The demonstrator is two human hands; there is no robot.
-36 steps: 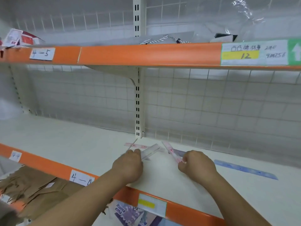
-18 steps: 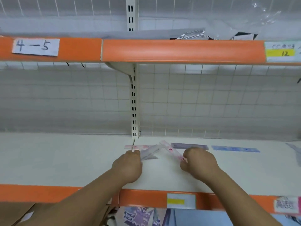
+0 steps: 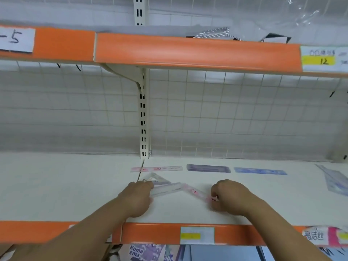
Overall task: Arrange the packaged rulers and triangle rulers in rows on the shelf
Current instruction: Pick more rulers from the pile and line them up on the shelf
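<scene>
I see the left hand [image 3: 138,198] curled round one end of a clear, glossy plastic-sleeved straight ruler [image 3: 166,189], and the right hand [image 3: 228,197] pinching the end of a thin pink flat ruler [image 3: 194,192]. Both strips lie low on the smooth cream shelf board [image 3: 75,185], their far tips coming together in a shallow peak just in front of a see-through triangle ruler [image 3: 157,179]. Behind, near the white wire-grid back panel [image 3: 226,113], three flat packaged strips lie end to end in a row: pale pink ruler [image 3: 156,168], purple ruler [image 3: 208,168], blue ruler [image 3: 259,170].
</scene>
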